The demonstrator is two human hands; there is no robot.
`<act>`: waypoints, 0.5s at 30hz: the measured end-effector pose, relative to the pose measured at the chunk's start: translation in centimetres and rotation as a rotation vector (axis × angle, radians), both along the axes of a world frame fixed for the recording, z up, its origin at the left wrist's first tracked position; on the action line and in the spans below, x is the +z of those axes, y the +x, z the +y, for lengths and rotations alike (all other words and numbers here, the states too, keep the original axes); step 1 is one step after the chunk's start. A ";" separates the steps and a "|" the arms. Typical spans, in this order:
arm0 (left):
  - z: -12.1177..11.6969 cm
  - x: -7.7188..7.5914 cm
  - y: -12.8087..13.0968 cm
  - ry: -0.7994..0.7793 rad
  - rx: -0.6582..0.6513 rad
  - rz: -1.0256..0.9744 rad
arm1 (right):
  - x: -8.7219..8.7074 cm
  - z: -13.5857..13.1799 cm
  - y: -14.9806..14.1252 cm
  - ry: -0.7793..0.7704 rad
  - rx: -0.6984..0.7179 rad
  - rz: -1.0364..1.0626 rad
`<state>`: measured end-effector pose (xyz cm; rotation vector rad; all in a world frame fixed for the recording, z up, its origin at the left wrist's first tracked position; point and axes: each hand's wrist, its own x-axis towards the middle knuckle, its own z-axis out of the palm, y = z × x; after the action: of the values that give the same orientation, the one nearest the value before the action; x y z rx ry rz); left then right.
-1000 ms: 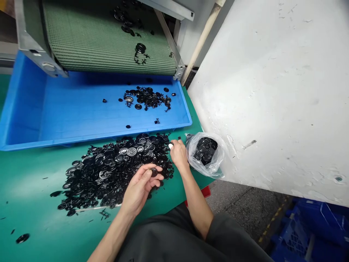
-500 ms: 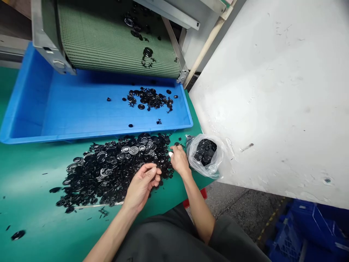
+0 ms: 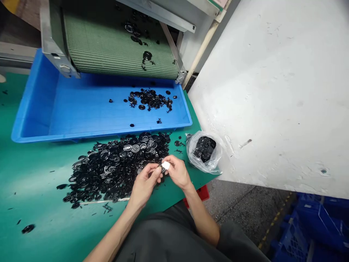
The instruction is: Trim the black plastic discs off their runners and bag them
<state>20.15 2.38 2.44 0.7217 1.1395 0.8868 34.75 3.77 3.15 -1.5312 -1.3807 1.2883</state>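
Green tabletop (image 3: 32, 174), wide and smooth, under everything here. On its far part, a blue plastic tray (image 3: 103, 131) with low walls, lying flat. Just below the tray, almost touching its front rim, a broad heap of black plastic discs and rings (image 3: 114, 169), some with shiny grey faces. To the right of the heap and well near the tabletop's edge, a clear plastic bag (image 3: 216, 160) with black pieces inside. Between heap and bag, a few loose black pieces (image 3: 177, 143). Toward the lower left, apart from the heap, one single black disc (image 3: 28, 228), and around it tiny black bits (image 3: 107, 207), scattered.
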 end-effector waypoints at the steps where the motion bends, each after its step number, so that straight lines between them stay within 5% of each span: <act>1: 0.0 -0.1 0.0 -0.020 0.038 -0.032 | -0.1 -0.3 -0.3 0.001 -0.006 0.004; 4: -0.1 -0.3 -0.2 -0.056 0.106 -0.074 | -0.4 -1.0 -0.9 0.064 0.022 -0.052; 10: -0.6 -0.4 -1.0 -0.040 -0.038 -0.020 | -0.4 -1.6 -0.7 0.266 0.106 -0.237; 15: -0.5 -0.2 -1.7 -0.062 -0.111 -0.079 | -0.3 -1.8 -0.7 0.247 0.195 -0.256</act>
<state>18.50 1.92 2.22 0.6869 1.0429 0.7768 34.03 1.94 2.82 -1.4549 -1.8182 1.0102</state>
